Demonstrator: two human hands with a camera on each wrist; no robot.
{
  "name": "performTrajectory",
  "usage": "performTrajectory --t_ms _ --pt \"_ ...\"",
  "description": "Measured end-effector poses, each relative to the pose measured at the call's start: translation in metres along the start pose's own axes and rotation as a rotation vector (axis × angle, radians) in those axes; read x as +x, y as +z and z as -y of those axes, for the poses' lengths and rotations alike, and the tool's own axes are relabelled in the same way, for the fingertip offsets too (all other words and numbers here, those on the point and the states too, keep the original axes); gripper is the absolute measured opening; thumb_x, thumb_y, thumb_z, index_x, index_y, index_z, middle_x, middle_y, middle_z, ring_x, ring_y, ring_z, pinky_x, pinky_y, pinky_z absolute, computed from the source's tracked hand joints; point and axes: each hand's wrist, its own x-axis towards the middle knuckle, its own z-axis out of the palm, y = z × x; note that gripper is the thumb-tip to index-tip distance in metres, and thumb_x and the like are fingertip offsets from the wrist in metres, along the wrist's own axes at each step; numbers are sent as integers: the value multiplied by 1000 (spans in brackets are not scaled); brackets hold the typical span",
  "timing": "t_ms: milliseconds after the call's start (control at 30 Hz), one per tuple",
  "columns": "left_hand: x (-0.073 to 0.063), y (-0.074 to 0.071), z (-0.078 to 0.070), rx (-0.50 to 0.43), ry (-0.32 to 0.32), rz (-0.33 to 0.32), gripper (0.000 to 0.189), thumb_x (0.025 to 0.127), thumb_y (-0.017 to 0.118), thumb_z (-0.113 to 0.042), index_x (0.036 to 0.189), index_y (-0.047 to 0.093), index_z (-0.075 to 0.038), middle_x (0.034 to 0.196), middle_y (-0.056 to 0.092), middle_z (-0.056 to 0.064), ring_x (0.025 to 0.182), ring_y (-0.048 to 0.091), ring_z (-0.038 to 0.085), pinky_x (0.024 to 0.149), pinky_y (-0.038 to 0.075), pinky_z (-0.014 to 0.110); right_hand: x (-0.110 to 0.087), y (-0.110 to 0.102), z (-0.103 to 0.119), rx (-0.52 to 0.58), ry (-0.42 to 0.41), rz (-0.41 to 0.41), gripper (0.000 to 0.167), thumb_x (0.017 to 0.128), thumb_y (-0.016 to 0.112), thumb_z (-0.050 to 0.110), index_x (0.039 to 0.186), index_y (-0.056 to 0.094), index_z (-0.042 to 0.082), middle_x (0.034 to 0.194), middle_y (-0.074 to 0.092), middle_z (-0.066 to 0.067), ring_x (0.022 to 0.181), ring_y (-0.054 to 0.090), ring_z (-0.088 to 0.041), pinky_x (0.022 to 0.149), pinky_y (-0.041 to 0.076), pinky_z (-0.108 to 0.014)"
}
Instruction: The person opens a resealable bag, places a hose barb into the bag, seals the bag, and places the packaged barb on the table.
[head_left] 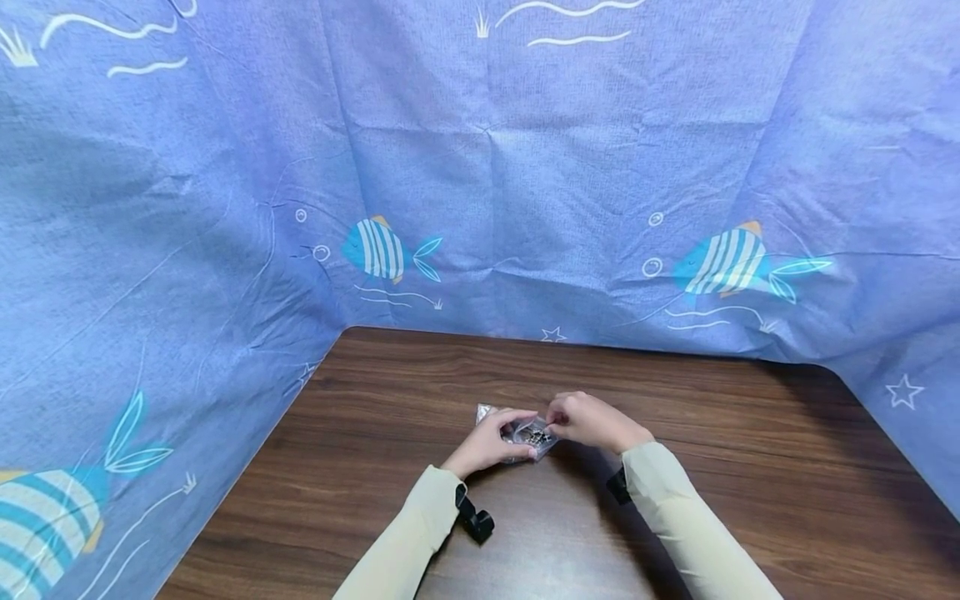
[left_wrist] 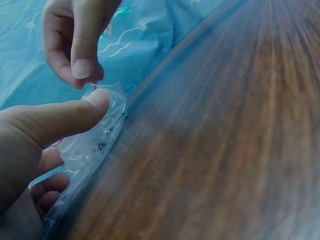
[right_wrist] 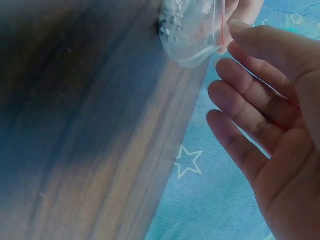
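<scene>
A clear plastic zip bag with a red line along its zip edge holds several small dark and silvery pieces. My left hand grips the bag from the left, with its thumb over the near side in the left wrist view and the other fingers partly hidden behind the plastic. My right hand pinches the zip edge at a top corner between thumb and index finger. Its other fingers are loosely bent below, seen in the right wrist view.
Beyond the left hand, a shiny bit of clear plastic shows. Both hands work over a dark wood-grain table. Blue cloth printed with fish hangs behind and to the sides of it. Black straps sit at the wrists.
</scene>
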Motion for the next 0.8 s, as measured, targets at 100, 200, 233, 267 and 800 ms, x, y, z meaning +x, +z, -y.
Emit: performTrajectory --t_ms 100,200,233,267,800 --pt "1 0 0 -14 -8 8 57 80 78 -31 133 59 -19 126 61 3 107 53 17 89 42 30 -5 4 2 7 22 -35 6 87 69 15 83 66 12 80 60 7 68 50 -1 63 46 -22" --pt "2 -1 2 -22 -11 20 56 82 77 -33 133 58 -21 128 61 2 108 54 17 90 43 30 -10 9 5 14 53 -74 8 88 68 18 82 63 15 78 56 9 67 48 -1 62 44 -21" --pt "2 -1 2 -20 -15 26 55 83 75 -34 134 58 -22 130 60 2 110 54 16 91 43 30 -12 10 6 21 72 -83 9 89 67 19 82 62 16 77 55 10 66 47 -1 61 43 -21" --pt "2 -1 2 -18 -16 30 53 85 73 -34 134 57 -22 130 60 2 110 54 16 91 44 30 -14 12 7 27 90 -91 10 89 67 20 82 61 17 75 54 10 65 46 -1 60 42 -20" --pt "14 -5 -9 -56 -68 61 34 103 40 -14 131 58 -5 131 61 12 122 55 26 104 41 44 -27 36 26 151 235 -80 33 91 64 34 63 61 17 55 48 15 47 38 2 45 34 -20"
